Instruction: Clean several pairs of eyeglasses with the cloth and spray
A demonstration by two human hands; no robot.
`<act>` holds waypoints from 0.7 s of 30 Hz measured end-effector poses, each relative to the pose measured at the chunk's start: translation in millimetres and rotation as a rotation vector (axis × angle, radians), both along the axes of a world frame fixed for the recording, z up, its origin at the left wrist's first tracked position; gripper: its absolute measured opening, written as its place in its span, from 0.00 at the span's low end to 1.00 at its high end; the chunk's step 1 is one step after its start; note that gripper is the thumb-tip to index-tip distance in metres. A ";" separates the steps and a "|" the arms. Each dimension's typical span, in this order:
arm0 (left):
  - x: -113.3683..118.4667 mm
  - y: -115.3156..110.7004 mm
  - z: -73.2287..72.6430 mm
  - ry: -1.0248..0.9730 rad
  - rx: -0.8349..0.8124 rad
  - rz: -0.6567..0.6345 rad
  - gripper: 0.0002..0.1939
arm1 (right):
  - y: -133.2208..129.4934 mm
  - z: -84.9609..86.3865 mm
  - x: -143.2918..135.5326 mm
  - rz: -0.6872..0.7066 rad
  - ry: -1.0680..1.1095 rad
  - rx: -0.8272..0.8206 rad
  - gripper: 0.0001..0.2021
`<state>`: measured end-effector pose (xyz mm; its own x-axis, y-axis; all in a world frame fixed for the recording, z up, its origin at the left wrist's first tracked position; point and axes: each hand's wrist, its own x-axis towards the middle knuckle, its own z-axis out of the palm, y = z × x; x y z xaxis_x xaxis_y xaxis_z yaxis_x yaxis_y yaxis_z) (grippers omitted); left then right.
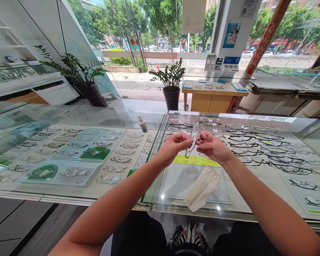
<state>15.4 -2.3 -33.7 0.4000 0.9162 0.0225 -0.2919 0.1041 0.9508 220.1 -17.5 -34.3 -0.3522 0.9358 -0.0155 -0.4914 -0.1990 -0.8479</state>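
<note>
Head view: a glass display counter (69,117) runs across the scene from left to right, with rows of spectacle frames (258,142) laid out beneath its top. Beyond it, on the far side, two potted plants (172,80) stand on the floor before a large shop window, and a wooden desk (213,97) sits to the right of them. On the counter's near edge, right of centre, a white cleaning cloth (202,186) lies crumpled on the glass, directly below the hands. A small spray bottle (142,124) stands further back on the glass, left of centre. Both forearms extend over the counter. The left hand (173,145) and right hand (213,146) meet above the glass, each pinching with narrow fingertips a pair of clear glasses (193,138), held edge-on and nearly upright between them, clear of the counter surface. Whether the temples are folded cannot be told.
</note>
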 end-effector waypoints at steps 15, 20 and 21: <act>-1.4 5.1 -0.4 0.042 -0.067 0.050 0.23 | 2.3 -13.1 -10.5 -0.147 -0.408 0.228 0.18; -2.5 5.6 -1.3 0.032 -0.097 -0.015 0.23 | 3.3 -15.1 -10.2 -0.163 -0.441 0.244 0.16; -2.4 5.6 -1.3 0.035 -0.098 -0.014 0.23 | 3.3 -15.3 -10.3 -0.166 -0.444 0.245 0.16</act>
<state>13.0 3.2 -35.1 0.4117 0.9077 -0.0810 -0.2567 0.2008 0.9454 209.8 -14.1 -49.7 -0.2085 0.9732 0.0968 -0.0825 0.0811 -0.9933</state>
